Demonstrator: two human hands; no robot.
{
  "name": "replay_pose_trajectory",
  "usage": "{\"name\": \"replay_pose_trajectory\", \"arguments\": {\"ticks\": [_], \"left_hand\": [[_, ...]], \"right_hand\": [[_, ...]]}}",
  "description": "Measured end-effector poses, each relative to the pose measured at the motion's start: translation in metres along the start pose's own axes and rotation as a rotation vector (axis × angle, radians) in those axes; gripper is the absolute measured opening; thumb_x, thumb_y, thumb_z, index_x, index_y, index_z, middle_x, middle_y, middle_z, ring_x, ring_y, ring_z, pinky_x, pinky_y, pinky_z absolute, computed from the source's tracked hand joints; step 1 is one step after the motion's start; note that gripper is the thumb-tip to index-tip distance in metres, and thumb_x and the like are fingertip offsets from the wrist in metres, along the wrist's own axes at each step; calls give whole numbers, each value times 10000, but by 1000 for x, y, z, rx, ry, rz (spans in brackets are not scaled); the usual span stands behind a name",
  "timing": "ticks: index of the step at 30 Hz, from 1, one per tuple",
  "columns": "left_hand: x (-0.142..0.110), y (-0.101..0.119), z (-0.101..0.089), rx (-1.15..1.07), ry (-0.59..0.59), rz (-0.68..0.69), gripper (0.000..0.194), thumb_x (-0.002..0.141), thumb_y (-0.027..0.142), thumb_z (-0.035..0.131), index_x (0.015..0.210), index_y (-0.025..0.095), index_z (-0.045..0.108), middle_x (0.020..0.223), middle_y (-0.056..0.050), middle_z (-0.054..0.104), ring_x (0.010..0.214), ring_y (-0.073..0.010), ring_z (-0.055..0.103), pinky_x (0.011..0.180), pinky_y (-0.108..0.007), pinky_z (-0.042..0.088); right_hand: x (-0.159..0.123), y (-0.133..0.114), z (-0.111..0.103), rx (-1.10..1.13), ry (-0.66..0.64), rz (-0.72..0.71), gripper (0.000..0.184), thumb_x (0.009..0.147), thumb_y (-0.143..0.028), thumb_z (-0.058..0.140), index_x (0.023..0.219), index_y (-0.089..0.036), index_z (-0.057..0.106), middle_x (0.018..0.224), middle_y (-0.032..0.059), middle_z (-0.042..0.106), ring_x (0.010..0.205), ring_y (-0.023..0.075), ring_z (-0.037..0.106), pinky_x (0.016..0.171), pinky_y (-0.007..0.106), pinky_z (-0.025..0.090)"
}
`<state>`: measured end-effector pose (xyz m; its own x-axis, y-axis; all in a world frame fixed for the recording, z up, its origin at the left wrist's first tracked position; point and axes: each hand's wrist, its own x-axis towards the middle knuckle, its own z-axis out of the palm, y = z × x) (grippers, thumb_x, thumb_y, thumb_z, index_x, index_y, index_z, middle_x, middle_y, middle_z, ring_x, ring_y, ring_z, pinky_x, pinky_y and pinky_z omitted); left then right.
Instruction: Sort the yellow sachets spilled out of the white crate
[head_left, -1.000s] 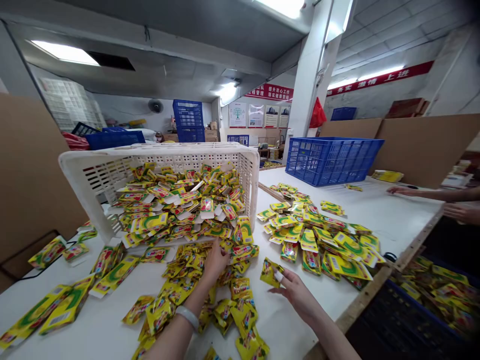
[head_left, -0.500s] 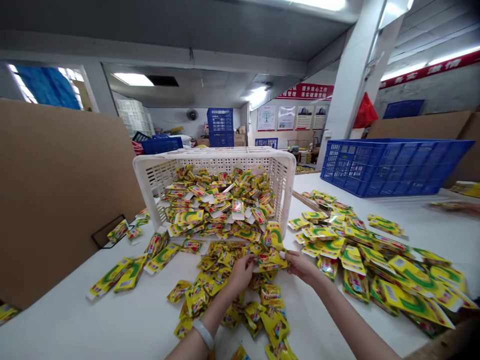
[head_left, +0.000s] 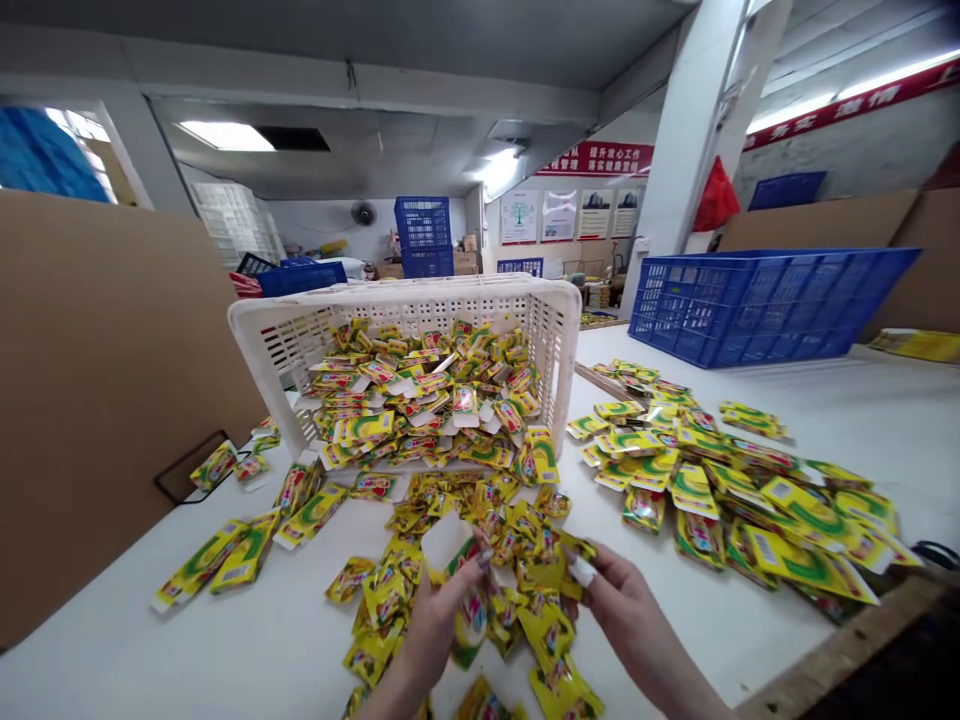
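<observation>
My left hand point(head_left: 439, 610) is closed on yellow sachets point(head_left: 450, 545), one showing its white back. My right hand point(head_left: 622, 600) is closed on the other side of the same bunch, a white tape on one fingertip. Both hands hover just above a loose heap of yellow-green sachets point(head_left: 517, 530) on the white table point(head_left: 262, 640). Behind the heap a white plastic crate point(head_left: 555, 330) lies tipped on its side, spilling more sachets onto the table.
A second pile of sachets point(head_left: 720, 470) spreads at the right. A blue crate point(head_left: 765, 305) stands behind it. A brown cardboard wall point(head_left: 90, 380) closes the left side. A few sachets point(head_left: 225, 545) lie scattered at the left. The table's wooden edge point(head_left: 847, 640) runs at the lower right.
Both hands drew back from the crate mouth toward me, lifting a bunch of sachets between them. A second ago my right hand held one sachet alone and the left reached into the heap.
</observation>
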<state>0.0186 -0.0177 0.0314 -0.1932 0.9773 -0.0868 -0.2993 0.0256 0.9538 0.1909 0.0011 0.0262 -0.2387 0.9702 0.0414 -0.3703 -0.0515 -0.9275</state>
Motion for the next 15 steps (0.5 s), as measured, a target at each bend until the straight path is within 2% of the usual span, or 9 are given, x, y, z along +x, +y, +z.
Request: {"name": "replay_pose_trajectory", "arguments": {"ticks": [2, 5, 7, 10, 13, 15], "left_hand": [[-12, 4, 0, 16, -139, -56, 361, 562, 400, 739, 812, 164, 631, 743, -39, 645, 757, -209, 593, 698, -278, 480], [-27, 7, 6, 34, -323, -145, 375, 535, 404, 759, 776, 157, 612, 629, -9, 582, 616, -160, 544, 605, -256, 458], [-32, 9, 8, 62, -401, -153, 395, 513, 386, 776, 783, 153, 604, 635, -4, 564, 612, -146, 522, 599, -249, 446], [-33, 9, 7, 124, -523, -189, 372, 531, 357, 763, 779, 151, 578, 617, 17, 528, 543, -105, 465, 540, -227, 413], [-32, 3, 3, 203, -646, -205, 326, 539, 251, 746, 797, 146, 576, 630, 32, 512, 546, -88, 436, 527, -205, 382], [-31, -4, -1, 222, -657, -190, 338, 512, 153, 740, 809, 156, 579, 673, 38, 525, 607, -97, 460, 560, -194, 384]], "right_hand": [[0, -22, 1, -69, -78, -90, 240, 732, -323, 651, 920, -183, 597, 717, 3, 610, 585, 107, 514, 527, 224, 446], [1, -46, 14, -217, -257, -155, 190, 782, -259, 585, 961, -205, 550, 819, 18, 605, 742, 136, 567, 649, 251, 471], [1, -55, 23, -423, -377, -220, 170, 785, -168, 537, 951, -197, 556, 874, 33, 592, 810, 149, 562, 703, 267, 464], [-3, -66, 30, -797, -517, -336, 316, 727, -7, 449, 938, -198, 586, 901, 34, 577, 844, 148, 539, 756, 274, 443], [-12, -74, 34, -1031, -713, -336, 399, 698, 45, 395, 917, -216, 602, 919, 23, 576, 857, 134, 550, 764, 238, 441], [-17, -72, 36, -1121, -790, -320, 392, 708, 33, 388, 903, -225, 607, 934, 23, 590, 844, 131, 568, 736, 214, 451]]}}
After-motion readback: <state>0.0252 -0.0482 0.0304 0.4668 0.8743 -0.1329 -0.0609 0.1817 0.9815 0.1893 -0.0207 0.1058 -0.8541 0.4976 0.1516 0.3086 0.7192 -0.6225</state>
